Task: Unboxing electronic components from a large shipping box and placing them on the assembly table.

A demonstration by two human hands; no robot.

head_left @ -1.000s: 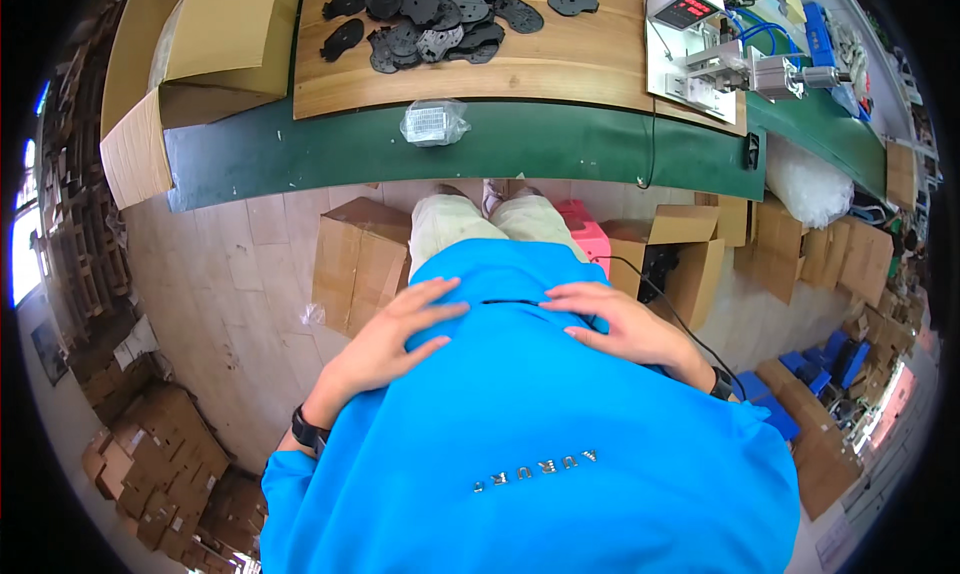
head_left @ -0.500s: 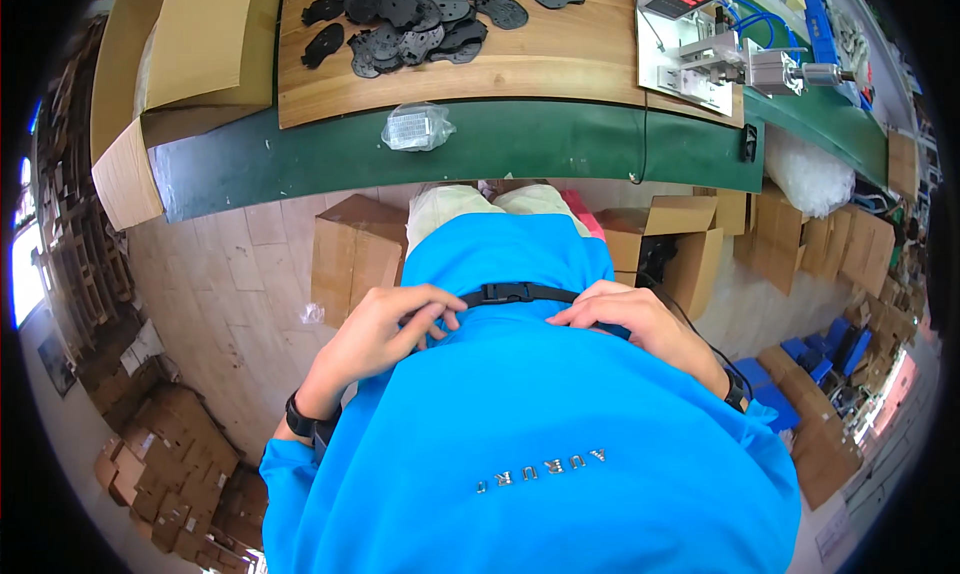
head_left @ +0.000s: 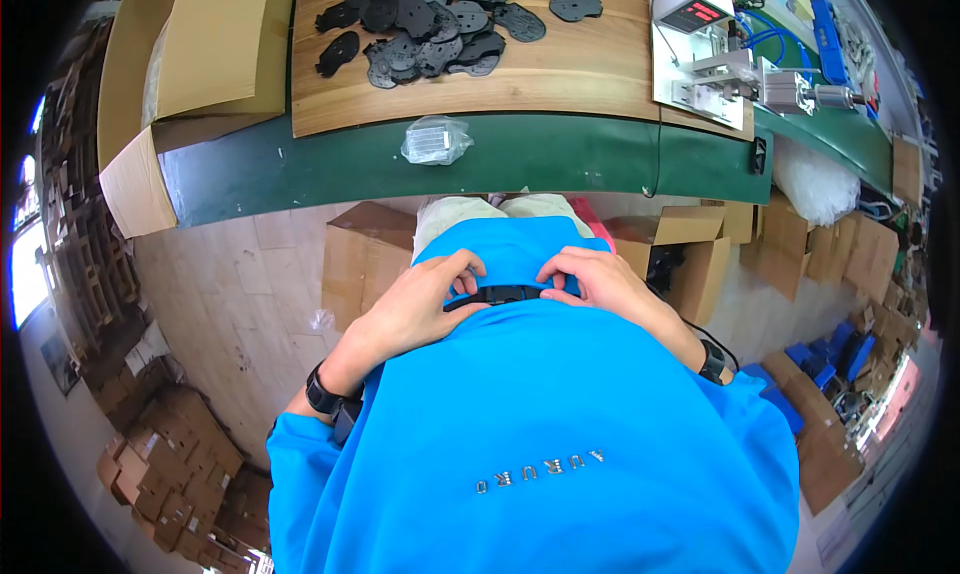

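A black waist belt with a plastic buckle (head_left: 508,294) runs across the front of my blue jacket (head_left: 540,404). My left hand (head_left: 425,299) is closed at the buckle's left end, its thumb below and its curled fingers above. At the right end, my right hand (head_left: 600,286) holds the belt beside the buckle, with thumb and bent forefinger around it. Part of the belt is hidden under both hands. A black band circles each wrist.
Ahead stands a green bench (head_left: 330,174) with a wooden board (head_left: 580,84), several black flat plates (head_left: 420,34) and a metal fixture with a display box (head_left: 695,9). A clear plastic packet (head_left: 435,141) lies near its edge. Cardboard boxes (head_left: 365,259) stand below.
Both hands have moved inward along the belt to the buckle's ends. The bench sits slightly lower and further right in view.
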